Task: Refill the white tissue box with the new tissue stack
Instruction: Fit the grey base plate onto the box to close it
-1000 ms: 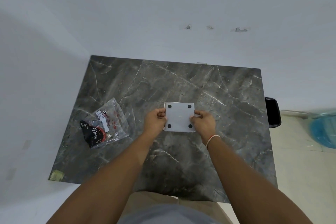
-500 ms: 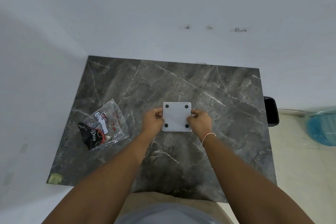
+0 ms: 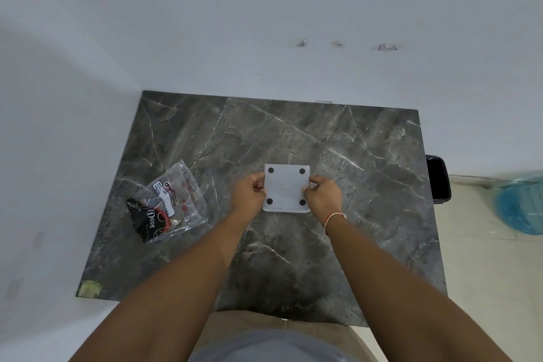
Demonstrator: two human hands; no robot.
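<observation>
Gripped on both side edges, left hand and right hand pinching white tissue box flipped bottom-up mid marble table, four black feet showing, tissue stack pack well left, untouched, black bin far right.

The box is set mid-bench, flanked by the left hand and right hand; the packet is laid to its left.
</observation>
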